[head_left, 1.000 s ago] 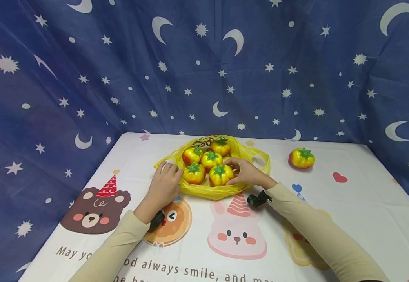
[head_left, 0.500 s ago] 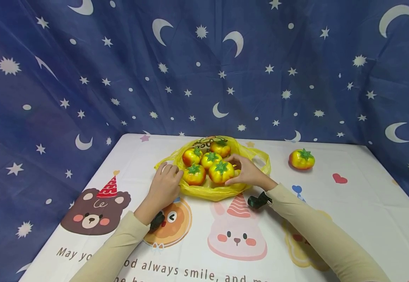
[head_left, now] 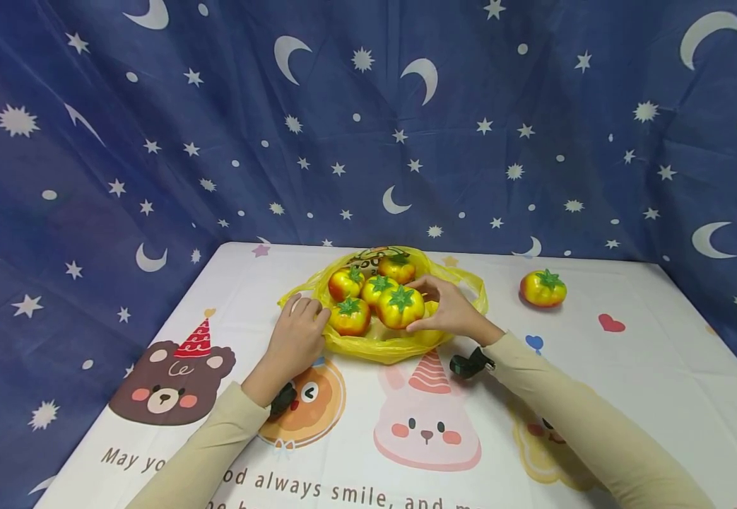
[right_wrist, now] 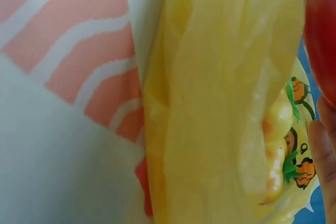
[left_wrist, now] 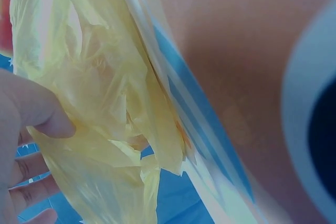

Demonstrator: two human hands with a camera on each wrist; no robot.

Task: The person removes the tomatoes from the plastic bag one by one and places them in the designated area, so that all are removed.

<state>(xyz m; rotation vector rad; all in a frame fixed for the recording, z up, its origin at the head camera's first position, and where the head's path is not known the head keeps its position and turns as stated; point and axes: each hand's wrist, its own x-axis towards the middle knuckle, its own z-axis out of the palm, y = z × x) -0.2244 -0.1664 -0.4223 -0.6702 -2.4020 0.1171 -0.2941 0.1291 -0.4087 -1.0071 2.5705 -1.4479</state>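
A yellow plastic bag (head_left: 384,348) lies spread on the table with its mouth facing up. Inside it sit several yellow-red tomatoes with green star-shaped tops, among them a front-left tomato (head_left: 350,318). My left hand (head_left: 298,332) pinches the bag's left edge; in the left wrist view the thumb (left_wrist: 55,121) presses the film, with the other fingers behind it. My right hand (head_left: 449,309) holds another tomato (head_left: 400,308) between thumb and fingers, over the bag's front right part. In the right wrist view that tomato's red underside (right_wrist: 323,35) shows above the bag's rim.
One more tomato (head_left: 543,288) rests on the table to the right, apart from the bag. A white printed cloth (head_left: 661,396) covers the table. Behind it hangs a blue curtain (head_left: 343,184) with moons and stars.
My right hand has raised the front-right tomato slightly from its place in the bag, so it overlaps the middle tomato more. The left hand has kept its hold on the bag.
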